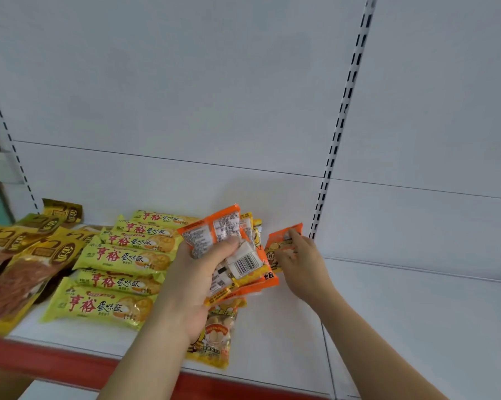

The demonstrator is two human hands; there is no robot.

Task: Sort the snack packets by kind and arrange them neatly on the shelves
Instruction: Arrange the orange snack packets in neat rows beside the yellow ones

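Head view: left hand (197,281) gripping a fanned bunch of orange packets (229,249) over the shelf (388,313) — long axes pointing up toward the back wall. Right hand (301,261), fingers (294,235) pinching one orange packet (281,243) — upright, just beside the bunch.

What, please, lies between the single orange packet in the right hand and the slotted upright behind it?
Nothing: in the head view, only bare white shelf back separates the orange packet, pinched by the right hand, from the slotted upright.
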